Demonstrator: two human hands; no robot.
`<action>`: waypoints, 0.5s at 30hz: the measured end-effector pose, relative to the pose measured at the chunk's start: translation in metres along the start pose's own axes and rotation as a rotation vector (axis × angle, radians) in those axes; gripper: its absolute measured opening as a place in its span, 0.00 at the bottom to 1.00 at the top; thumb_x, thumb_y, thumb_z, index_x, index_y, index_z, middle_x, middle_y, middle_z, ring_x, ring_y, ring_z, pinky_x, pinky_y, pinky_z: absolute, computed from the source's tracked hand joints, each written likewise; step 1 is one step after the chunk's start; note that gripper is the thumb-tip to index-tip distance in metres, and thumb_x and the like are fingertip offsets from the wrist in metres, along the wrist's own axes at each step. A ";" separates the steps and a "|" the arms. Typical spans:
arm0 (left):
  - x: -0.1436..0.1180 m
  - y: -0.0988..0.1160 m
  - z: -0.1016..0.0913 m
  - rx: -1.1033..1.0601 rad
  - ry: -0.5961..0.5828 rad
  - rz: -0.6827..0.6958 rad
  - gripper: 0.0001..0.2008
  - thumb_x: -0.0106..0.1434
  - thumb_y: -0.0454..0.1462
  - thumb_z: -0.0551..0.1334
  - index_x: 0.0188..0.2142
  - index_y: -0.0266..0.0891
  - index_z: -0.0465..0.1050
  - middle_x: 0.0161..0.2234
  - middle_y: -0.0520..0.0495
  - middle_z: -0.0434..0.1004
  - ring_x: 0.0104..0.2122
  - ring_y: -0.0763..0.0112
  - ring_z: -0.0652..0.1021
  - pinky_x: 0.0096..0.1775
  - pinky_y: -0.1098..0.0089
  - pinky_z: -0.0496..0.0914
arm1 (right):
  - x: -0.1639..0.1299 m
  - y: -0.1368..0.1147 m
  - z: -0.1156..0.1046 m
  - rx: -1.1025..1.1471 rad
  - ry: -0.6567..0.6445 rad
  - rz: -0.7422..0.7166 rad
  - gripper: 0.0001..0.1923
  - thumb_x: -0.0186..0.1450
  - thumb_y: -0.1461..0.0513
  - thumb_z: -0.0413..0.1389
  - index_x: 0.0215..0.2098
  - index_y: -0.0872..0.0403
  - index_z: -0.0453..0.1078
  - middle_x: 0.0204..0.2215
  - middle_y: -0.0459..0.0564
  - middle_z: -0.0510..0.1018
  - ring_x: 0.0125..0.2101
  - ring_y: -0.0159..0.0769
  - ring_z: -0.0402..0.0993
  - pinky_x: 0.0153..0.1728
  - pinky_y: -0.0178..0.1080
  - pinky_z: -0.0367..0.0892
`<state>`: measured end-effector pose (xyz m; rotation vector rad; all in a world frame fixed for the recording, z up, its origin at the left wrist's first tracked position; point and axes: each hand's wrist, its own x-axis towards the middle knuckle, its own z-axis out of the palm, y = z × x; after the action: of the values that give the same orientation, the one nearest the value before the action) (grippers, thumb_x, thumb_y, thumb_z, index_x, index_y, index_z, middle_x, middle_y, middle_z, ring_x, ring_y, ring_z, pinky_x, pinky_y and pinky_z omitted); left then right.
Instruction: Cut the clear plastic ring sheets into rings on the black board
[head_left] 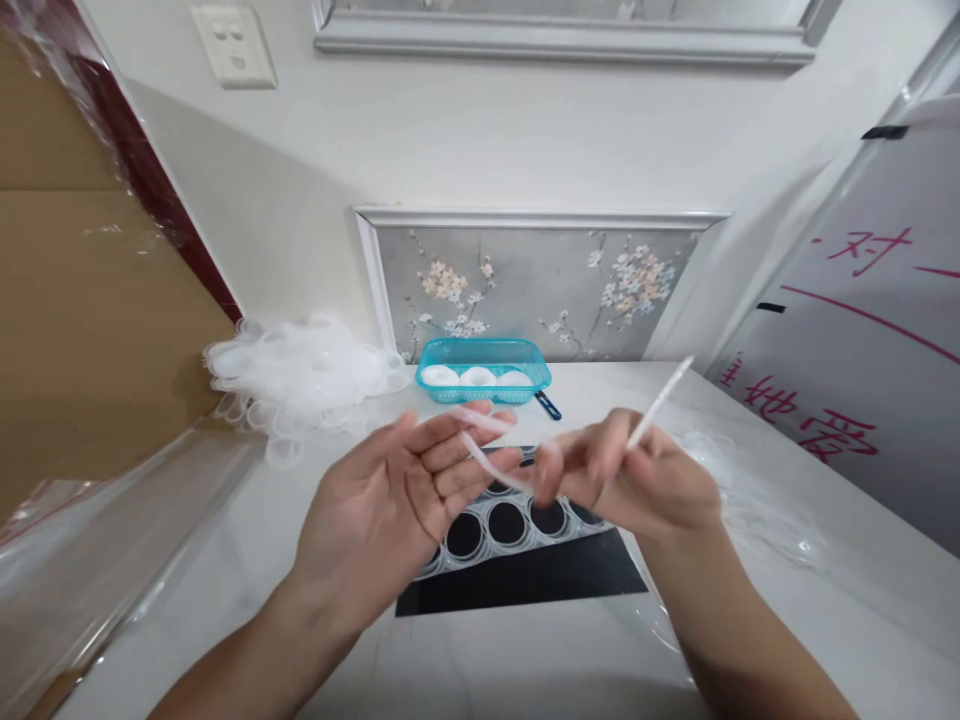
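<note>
My left hand (390,500) is palm up with its fingers stretched out, close to a thin translucent white ring-like band (491,470) that is blurred by motion. The band's other end runs into my right hand (637,470). A slim white stick (661,400) is gripped there too, pointing up and to the right. Below both hands, a sheet of clear plastic with round openings (508,522) lies over a black mat (525,585). Several rows of its circles show, partly hidden by my fingers.
A blue basket (484,350) with white rolls (478,377) stands by the wall, a dark blue cutter (548,405) beside it. A pile of translucent rings (307,370) is at back left, cardboard (90,280) at left. Clear plastic (780,510) and a board with red writing (862,300) are right.
</note>
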<state>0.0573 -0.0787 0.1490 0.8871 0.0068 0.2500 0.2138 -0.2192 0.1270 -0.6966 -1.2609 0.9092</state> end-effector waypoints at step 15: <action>0.005 0.008 0.002 -0.330 0.392 -0.049 0.17 0.65 0.35 0.51 0.47 0.27 0.70 0.42 0.39 0.79 0.43 0.67 0.79 0.49 0.69 0.73 | 0.016 0.034 0.010 0.377 0.419 0.112 0.10 0.64 0.50 0.54 0.38 0.42 0.73 0.46 0.42 0.76 0.52 0.38 0.69 0.46 0.47 0.68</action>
<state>0.0606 -0.0745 0.1565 0.4991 0.3421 0.3644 0.1988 -0.1892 0.1073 -0.6186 -0.6617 0.9968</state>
